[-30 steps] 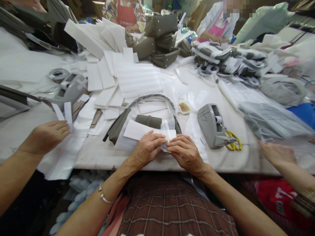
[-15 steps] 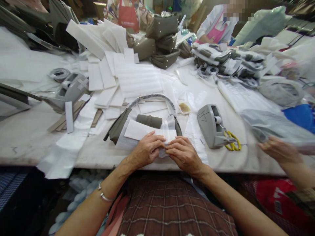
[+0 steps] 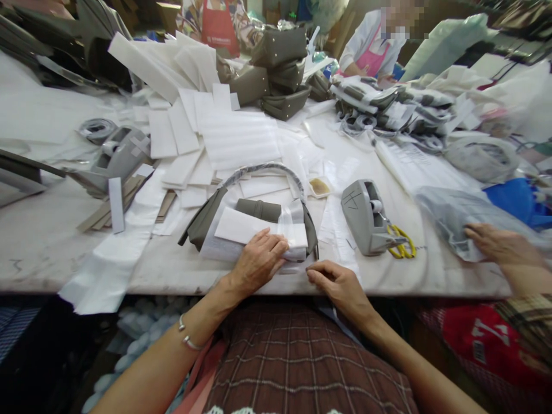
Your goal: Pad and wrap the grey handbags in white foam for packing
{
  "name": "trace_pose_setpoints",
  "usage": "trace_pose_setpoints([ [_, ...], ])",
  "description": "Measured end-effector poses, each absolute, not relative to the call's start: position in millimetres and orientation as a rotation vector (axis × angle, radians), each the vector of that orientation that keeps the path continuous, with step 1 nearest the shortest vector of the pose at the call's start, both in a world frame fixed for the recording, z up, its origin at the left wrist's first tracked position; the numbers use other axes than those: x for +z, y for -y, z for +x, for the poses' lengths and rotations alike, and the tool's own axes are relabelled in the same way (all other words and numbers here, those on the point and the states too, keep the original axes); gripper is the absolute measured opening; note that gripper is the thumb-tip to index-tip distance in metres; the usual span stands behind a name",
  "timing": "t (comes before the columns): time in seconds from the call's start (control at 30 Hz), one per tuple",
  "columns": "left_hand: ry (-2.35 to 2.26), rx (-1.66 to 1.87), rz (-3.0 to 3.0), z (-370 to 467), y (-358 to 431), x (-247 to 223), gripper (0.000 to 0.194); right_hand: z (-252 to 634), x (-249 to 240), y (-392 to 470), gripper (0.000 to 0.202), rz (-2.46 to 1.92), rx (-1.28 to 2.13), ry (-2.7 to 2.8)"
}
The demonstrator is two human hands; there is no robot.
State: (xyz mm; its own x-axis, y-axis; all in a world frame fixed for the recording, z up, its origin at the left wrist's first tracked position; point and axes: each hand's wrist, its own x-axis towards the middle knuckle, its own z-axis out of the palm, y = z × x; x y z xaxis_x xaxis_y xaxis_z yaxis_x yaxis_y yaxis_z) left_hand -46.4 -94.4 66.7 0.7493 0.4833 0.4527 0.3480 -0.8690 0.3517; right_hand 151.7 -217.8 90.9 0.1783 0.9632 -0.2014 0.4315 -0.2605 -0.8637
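Observation:
A dark olive handbag (image 3: 199,237) lies on the table in front of me, its wrapped handle (image 3: 264,167) arching away from me. White foam sheet wraps its front, and a white foam strip (image 3: 237,226) lies across it. My left hand (image 3: 260,256) rests on the lower edge of the strip with its fingers stretched out, pressing the wrapping. Just right of the bag, apart from it, my right hand (image 3: 334,284) hovers at the table edge. Its fingers are curled in against the thumb; anything between them is too small to make out.
To the right stand a grey tape dispenser (image 3: 364,218) and yellow-handled scissors (image 3: 403,241). A co-worker's hand (image 3: 495,244) touches a plastic-wrapped item (image 3: 448,215). Foam pieces (image 3: 239,138) and stacked bags (image 3: 282,72) lie behind. Another dispenser (image 3: 118,158) sits left. Two people stand across the table.
My right hand has come off the bag's wrapping and moved right and toward me. My left hand stays on the foam. The co-worker's hand at right has shifted over the plastic-wrapped item.

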Motion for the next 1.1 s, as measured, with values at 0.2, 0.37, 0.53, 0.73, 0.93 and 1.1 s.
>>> trace_pose_setpoints([
  [0.2,-0.679,0.992,2.814,-40,98,64,0.012,138,74,215,0.058,-1.683,1.527,0.723],
  [0.37,-0.683,1.073,2.838,-37,96,70,0.012,126,75,205,0.052,-1.514,1.694,0.462],
  [0.53,-0.752,0.996,2.846,-36,92,79,0.014,110,75,197,0.045,-1.300,1.623,0.183],
  [0.73,-0.869,0.845,2.858,-32,85,93,0.010,108,78,193,0.047,-1.197,1.629,-0.059],
  [0.93,-0.886,0.866,2.898,-33,85,93,0.009,111,86,205,0.047,-1.189,1.827,0.259],
  [1.1,-0.851,0.998,2.898,-32,88,81,0.011,111,94,212,0.038,-1.424,1.742,0.761],
])
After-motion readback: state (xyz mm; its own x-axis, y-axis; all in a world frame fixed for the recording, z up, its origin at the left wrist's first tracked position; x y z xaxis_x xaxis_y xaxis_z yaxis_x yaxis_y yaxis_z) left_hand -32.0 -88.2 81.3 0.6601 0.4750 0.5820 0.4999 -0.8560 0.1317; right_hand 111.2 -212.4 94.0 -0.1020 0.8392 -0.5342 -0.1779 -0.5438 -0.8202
